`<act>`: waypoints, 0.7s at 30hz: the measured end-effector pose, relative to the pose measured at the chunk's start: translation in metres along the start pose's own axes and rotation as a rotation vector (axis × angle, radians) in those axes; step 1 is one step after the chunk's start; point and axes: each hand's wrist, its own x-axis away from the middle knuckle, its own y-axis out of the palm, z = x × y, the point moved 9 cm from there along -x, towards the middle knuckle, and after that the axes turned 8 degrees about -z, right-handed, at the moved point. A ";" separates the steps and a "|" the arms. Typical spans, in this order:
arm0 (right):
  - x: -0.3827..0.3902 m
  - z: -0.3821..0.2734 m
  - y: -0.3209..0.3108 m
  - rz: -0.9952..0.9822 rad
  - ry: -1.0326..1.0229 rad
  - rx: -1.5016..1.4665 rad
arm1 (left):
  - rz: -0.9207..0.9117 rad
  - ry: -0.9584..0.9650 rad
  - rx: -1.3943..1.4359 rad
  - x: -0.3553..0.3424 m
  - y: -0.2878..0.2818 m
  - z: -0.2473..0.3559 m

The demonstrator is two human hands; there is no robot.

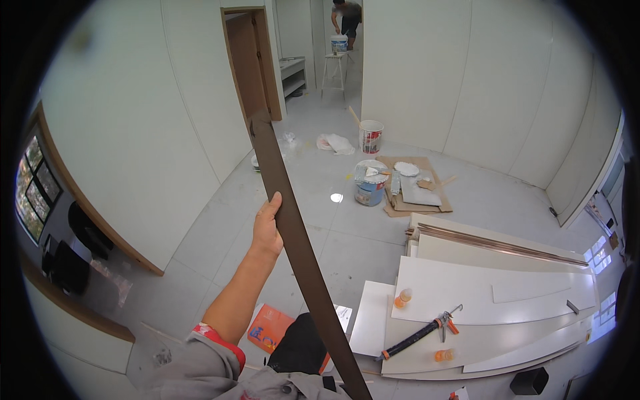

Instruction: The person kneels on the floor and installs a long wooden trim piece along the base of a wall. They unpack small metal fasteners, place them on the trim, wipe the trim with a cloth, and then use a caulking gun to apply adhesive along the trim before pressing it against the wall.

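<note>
My left hand [269,227] is closed around the edge of a long dark brown strip [297,247], the thumb lying along its near face. The strip slants from its far end by the doorway down past my body to the lower edge. Its exact kind, such as trim or a door frame piece, I cannot make out. My right hand does not show. To the right, a caulking gun [420,337] rests on a stack of white panels [487,287], with two small orange bottles [403,298] near it. An orange box [271,328] lies on the floor beside my leg.
Two buckets [371,190] and flattened cardboard [417,180] stand ahead on the grey floor. A brown door [248,67] is ajar at the back left. Another person [347,18] is in the far room, by a stool [334,70] with a bucket on it. Thin brown strips [497,243] lie on the panels.
</note>
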 end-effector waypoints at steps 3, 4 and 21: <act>-0.027 0.026 0.032 0.071 0.027 -0.084 | 0.013 -0.045 -0.003 -0.068 -0.025 -0.038; -0.043 0.025 0.043 0.031 -0.090 0.210 | 0.023 -0.061 0.002 -0.092 -0.035 -0.052; -0.210 0.183 0.549 -0.016 0.293 0.250 | 0.110 -0.306 -0.293 -0.458 -0.134 -0.181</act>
